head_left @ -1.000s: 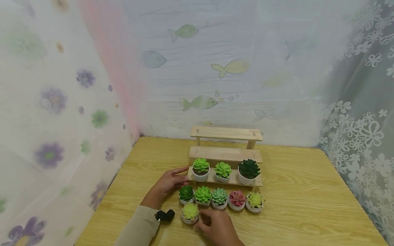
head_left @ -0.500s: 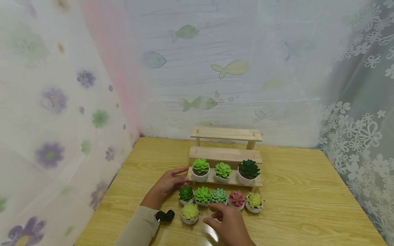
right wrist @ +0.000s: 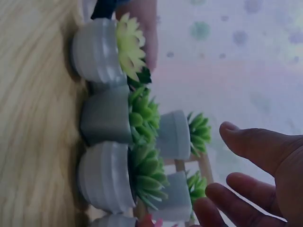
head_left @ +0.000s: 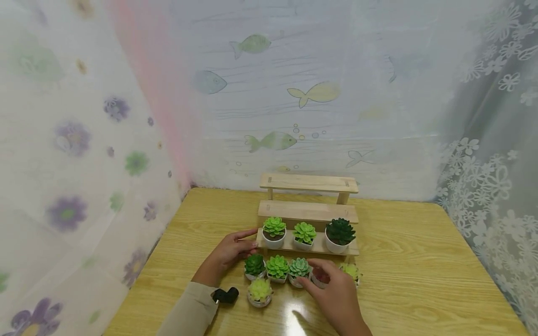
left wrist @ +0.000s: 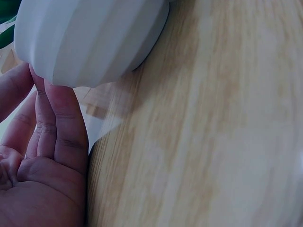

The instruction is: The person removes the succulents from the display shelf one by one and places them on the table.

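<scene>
My left hand (head_left: 229,249) touches the left end of the lowest shelf of a wooden plant stand (head_left: 307,211), its fingers fairly straight. A white ribbed pot (left wrist: 94,38) sits close to those fingers in the left wrist view. My right hand (head_left: 338,294) reaches over the front row of potted succulents, thumb and fingers spread, holding nothing. It partly covers the red succulent (head_left: 321,276) and the yellow-green succulent (head_left: 350,269) at the right end. Its thumb is near the pale blue-green succulent (head_left: 299,267); whether it touches cannot be told.
A bright green succulent (head_left: 277,266) and a dark green succulent (head_left: 254,264) continue the row leftward. Another yellow-green succulent (head_left: 259,291) stands in front. Three potted succulents occupy the lowest shelf, including a large dark one (head_left: 340,232). A black device (head_left: 225,294) sits at the left cuff.
My right hand has left the front yellow-green succulent and moved right and away from me, over the red succulent. My left hand stays at the stand.
</scene>
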A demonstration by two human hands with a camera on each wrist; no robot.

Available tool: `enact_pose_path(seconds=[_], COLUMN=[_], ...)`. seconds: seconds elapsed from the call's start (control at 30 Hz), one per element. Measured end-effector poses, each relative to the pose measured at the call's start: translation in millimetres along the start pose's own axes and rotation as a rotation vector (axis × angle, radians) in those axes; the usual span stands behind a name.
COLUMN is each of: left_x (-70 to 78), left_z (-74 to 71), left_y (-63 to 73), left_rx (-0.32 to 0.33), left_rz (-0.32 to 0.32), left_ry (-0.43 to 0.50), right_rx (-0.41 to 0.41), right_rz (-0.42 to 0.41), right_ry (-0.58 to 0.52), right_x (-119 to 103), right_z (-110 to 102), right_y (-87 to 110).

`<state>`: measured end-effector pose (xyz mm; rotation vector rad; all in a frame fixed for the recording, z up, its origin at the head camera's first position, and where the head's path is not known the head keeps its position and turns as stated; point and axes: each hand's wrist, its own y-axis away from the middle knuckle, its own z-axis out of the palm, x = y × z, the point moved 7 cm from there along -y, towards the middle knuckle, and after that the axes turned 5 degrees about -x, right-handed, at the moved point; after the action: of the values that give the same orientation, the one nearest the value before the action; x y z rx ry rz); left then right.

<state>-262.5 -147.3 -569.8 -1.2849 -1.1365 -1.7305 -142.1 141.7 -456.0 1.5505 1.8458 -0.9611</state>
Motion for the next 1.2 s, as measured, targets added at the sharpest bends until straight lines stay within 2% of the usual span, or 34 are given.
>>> enact_pose_path(seconds=[0.13, 0.33, 0.53, 0.7, 0.8, 0.93, 1.07, 1.2], left_x=[-0.8, 0.7, 0.9, 0.4, 0.4, 0.9, 1.3, 1.4], left_z=[-0.2, 2.0, 1.4, 1.0, 0.7, 0.4, 0.5, 1.3], left_y=[0.5, 1.1, 1.2, 1.0, 1.0, 1.2, 1.1, 1.4], left_rx=[0.003, -0.006, 0.001, -0.003, -0.004, -0.001, -0.001, -0.006], left_rz=[-0.002, 0.0, -0.006, -0.007, -0.008, -0.009, -0.01, -0.006], left_ry=[0.0, 0.01, 0.013, 0.01, 0.01, 0.006, 0.001, 0.005], right_rx=[0.094, 0.273, 0.382, 0.43, 0.429, 0.383, 0.297, 0.192], right_rz=[-0.025, -0.09, -0.048, 0.01, 0.059, 0.106, 0.151, 0.201], right_ry=[-0.004, 0.056, 0.05, 0.012, -0.008, -0.05, -0.066, -0.038], right_x=[3, 12, 27, 40, 49, 59, 69, 76], right_z=[-13, -35, -52, -61, -63, -63, -60, -54], right_y=[-2.7, -6.4, -10.6, -15.0, -19.6, -29.4, -40.6, -50.6])
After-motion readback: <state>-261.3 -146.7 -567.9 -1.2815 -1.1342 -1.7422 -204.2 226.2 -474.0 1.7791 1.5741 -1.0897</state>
